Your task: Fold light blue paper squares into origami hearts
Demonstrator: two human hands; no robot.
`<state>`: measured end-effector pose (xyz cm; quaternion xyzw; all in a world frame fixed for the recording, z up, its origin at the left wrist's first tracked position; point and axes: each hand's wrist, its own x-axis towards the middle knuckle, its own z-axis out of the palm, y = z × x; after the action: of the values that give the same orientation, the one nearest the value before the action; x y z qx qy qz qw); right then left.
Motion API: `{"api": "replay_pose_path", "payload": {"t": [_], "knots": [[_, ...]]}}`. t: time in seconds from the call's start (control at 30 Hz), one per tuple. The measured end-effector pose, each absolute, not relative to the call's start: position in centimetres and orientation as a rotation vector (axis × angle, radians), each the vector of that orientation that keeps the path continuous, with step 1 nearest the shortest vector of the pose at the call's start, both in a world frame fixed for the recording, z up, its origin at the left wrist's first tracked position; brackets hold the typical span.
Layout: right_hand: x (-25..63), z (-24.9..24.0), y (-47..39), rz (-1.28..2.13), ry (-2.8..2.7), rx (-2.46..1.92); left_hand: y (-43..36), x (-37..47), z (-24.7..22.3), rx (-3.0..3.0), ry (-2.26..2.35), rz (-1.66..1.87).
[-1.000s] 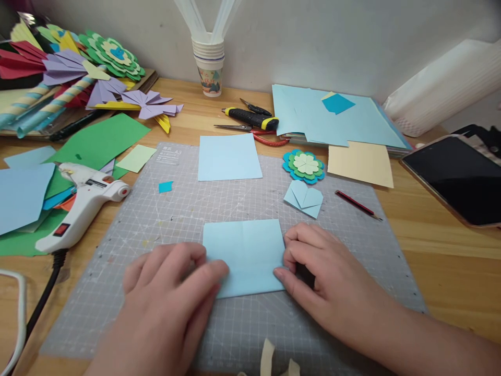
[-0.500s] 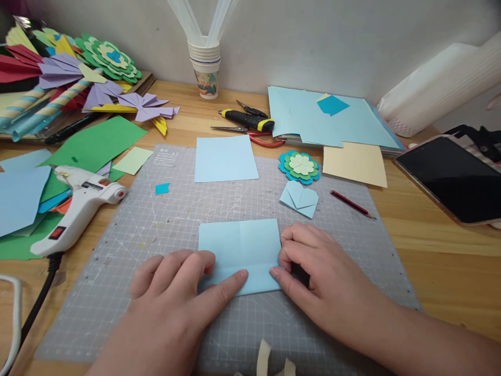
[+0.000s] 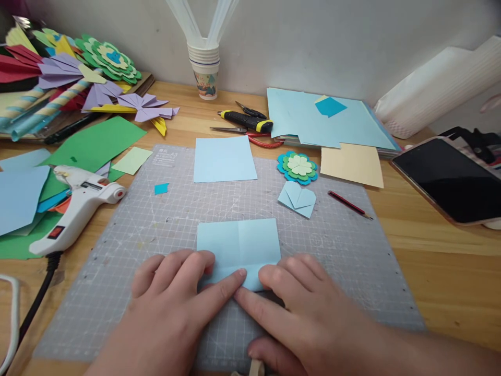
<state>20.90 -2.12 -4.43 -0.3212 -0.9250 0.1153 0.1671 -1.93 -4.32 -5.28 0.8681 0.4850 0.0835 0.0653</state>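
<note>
A light blue sheet of paper lies folded on the grey cutting mat, with a crease down its middle and a folded strip along its near edge. My left hand presses it down at the left, fingers curled and one finger stretched along the fold. My right hand bears on the near right edge, its forefinger tip close to my left fingertip. The right thumb lies apart, beside a beige paper strip. Beyond are a folded paper heart, a layered paper flower and a square blue sheet.
The cutting mat covers the table's middle. On the left lie a glue gun and green paper. A box cutter, scissors and a paper cup stack stand behind. A pencil and tablet are right.
My right hand has slid left and toward me along the paper's near edge, and its thumb has dropped to the beige strip. My left hand stays almost still.
</note>
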Motion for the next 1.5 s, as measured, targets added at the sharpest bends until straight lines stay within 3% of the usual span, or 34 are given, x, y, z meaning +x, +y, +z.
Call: {"api": "replay_pose_path", "payload": {"t": [0.4, 0.67, 1.0, 1.3, 1.5], "knots": [[22.8, -2.8, -3.3, -0.032, -2.803, -1.076, -4.3, -1.4, -4.7, 2.62, 1.517, 0.214], [22.8, -2.7, -3.1, 0.006, -2.789, -1.015, -5.3, 1.7, -3.5, 2.773, 1.415, 0.227], [23.0, -3.0, -3.1, -0.034, -2.795, -0.981, -8.6, -1.6, -4.7, 2.677, 1.739, 0.209], [23.0, -3.0, -2.7, 0.094, -2.711, -0.972, -8.5, -2.2, -3.4, 2.673, 1.845, 0.2], [23.2, -3.9, -0.5, 0.398, -2.63, -1.008, -6.2, 0.5, -3.0, 2.641, 1.825, 0.294]]}}
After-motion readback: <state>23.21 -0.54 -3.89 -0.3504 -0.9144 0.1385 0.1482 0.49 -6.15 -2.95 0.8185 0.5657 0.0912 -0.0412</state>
